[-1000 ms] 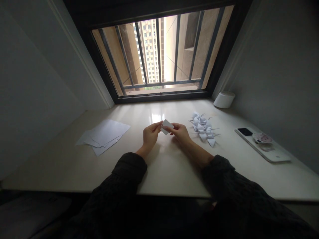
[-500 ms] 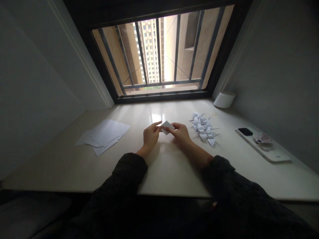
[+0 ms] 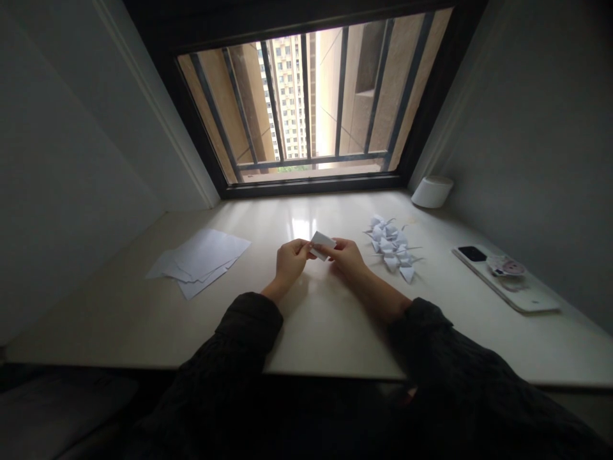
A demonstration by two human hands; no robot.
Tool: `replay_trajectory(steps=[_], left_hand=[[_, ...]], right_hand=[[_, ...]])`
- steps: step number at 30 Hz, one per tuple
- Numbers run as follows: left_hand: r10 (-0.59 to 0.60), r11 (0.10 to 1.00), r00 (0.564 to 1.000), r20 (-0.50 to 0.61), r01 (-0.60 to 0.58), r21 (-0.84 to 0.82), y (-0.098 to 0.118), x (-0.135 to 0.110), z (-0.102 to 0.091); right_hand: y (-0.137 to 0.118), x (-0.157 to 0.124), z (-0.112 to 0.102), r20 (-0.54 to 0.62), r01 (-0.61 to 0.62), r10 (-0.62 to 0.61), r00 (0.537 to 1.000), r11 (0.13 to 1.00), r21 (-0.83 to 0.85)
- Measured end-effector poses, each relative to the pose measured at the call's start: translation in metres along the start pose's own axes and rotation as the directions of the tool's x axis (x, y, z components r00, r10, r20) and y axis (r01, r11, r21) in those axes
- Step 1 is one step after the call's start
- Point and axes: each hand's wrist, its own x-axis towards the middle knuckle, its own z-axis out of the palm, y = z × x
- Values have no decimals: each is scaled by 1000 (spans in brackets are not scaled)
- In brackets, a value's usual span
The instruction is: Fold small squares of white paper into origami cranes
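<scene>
Small folded white paper piece (image 3: 322, 245) is being held in the air above the middle of the table (image 3: 119, 319), clear of the surface and slightly tilted. Left hand (image 3: 292, 260) is pinching its left side between thumb and fingers, and right hand (image 3: 347, 255) is pinching its right side, so both grips are pressed together on the paper. Individual creases are too small to make out.

To the right of the hands, a heap of folded paper cranes (image 3: 390, 246) is lying on the table, their points sticking out in several directions. To the left, a loose stack of flat white paper sheets (image 3: 204, 254) is lying slightly fanned. As far as this view shows, many figures are already folded, unfolded sheets are still waiting, and the piece in hand is still a plain flat shape with no crane form showing.

Farther right, a white phone (image 3: 507, 284) is lying face down near the right wall, with a round printed holder (image 3: 505, 266) on its back. A white cylindrical container (image 3: 432, 191) is standing in the far right corner, beside the barred window (image 3: 311, 185). Dark knit sleeves (image 3: 244, 326) are covering the forearms up to the wrists.
</scene>
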Motion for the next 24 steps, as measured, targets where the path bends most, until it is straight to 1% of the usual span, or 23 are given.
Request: replay_trajectory(steps=[3,6,15,24], left_hand=[[-8,999,1000,4,7,42,-4,1,-2],[-12,998,1000,-4,13,57,-7,3,-3],[-37,998,999,-24,38,54,-3,7,-4],[-53,997,998,-45,55,48,-5,6,-5]], right_hand=[[-1,0,-1,0,-29,29,1000,999,18],[-3,1,-3,8,-19,19,1000,1000,16],[-7,2,-10,29,-1,1,1000,1000,5],[-8,8,-15,167,-7,-6,986,997,80]])
